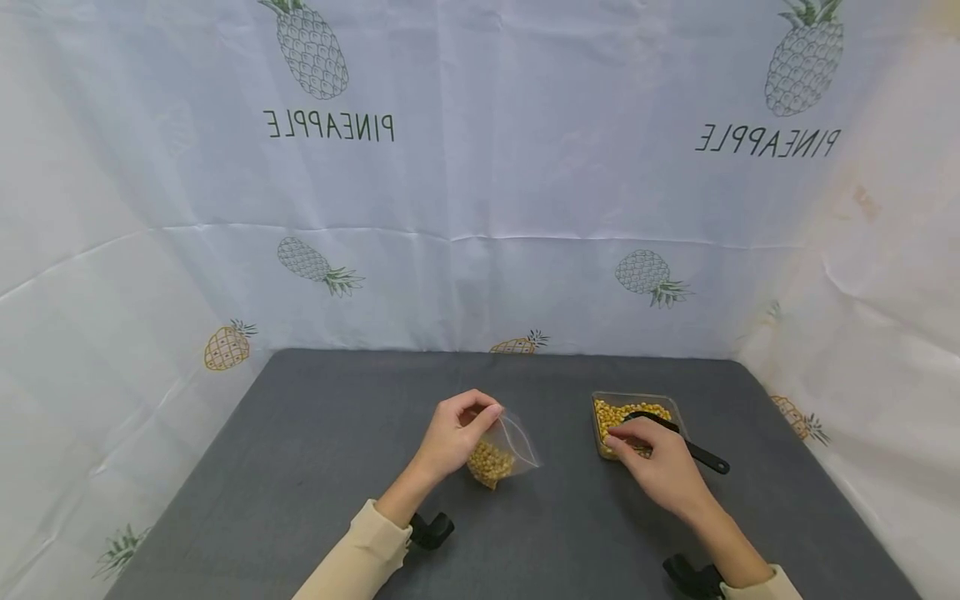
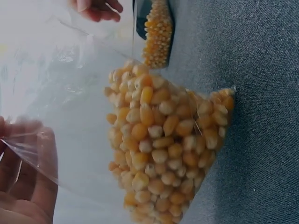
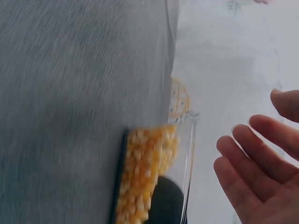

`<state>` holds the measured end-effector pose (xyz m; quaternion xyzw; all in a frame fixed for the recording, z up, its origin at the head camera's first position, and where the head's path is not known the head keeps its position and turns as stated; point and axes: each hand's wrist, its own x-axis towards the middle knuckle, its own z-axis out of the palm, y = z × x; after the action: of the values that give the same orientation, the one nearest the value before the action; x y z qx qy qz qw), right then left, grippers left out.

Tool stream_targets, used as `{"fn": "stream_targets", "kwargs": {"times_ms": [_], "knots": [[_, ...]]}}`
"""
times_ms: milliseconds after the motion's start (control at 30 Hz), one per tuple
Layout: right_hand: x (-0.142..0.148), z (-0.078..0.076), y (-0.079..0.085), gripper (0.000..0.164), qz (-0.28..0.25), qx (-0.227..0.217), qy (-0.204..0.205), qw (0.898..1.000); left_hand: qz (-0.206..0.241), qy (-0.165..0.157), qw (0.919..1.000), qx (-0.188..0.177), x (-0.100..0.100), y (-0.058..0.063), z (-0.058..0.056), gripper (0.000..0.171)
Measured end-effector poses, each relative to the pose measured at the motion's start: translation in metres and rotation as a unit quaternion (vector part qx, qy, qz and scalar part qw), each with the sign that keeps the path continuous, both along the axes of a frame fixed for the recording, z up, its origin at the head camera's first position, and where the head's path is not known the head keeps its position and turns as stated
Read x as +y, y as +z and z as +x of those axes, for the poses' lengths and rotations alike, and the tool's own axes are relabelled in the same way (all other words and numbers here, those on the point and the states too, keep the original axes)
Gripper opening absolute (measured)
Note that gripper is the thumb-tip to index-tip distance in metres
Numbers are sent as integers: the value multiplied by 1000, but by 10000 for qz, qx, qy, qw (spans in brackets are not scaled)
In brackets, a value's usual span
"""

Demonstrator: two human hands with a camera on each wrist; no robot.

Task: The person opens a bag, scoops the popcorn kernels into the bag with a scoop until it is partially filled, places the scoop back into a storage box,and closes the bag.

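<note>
My left hand (image 1: 453, 433) pinches the top edge of a clear zip bag (image 1: 521, 442) between thumb and fingers. Yellow corn kernels (image 2: 161, 149) fill the bag's lower part, which hangs to or just above the table. On the right stands a clear rectangular container (image 1: 632, 394) of corn kernels. A black spoon (image 1: 707, 457) lies in it, its handle sticking out over the right side; the right wrist view shows its dark bowl (image 3: 167, 200) among the kernels. Just above the container hovers my right hand (image 1: 663, 471), fingers relaxed and thumb apart, holding nothing.
A dark grey cloth covers the table (image 1: 315, 467). White curtains (image 1: 480, 183) with pineapple prints rise behind it and at both sides. Black wrist straps (image 1: 432, 531) sit on both forearms, below the beige sleeves' cuffs.
</note>
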<state>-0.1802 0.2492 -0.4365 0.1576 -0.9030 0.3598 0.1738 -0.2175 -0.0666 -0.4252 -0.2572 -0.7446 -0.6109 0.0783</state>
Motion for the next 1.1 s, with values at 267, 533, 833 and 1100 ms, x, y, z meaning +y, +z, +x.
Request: {"fn": "stream_targets", "kwargs": {"times_ms": [267, 533, 833, 1100], "knots": [[-24, 1, -1, 16, -763, -395, 675, 9940, 224, 107, 9980, 577, 1, 20, 15, 9], [-49, -6, -1, 18, -1336, -579, 1206, 9820, 504, 132, 9970, 576, 2, 17, 17, 10], [-66, -10, -5, 14, -1438, -522, 1235, 9805, 712, 83, 9964, 461, 6, 15, 19, 11], [-68, -11, -1, 9, -1591, -340, 1118, 9803, 815, 26, 9958, 421, 3, -16, 2, 10]]}}
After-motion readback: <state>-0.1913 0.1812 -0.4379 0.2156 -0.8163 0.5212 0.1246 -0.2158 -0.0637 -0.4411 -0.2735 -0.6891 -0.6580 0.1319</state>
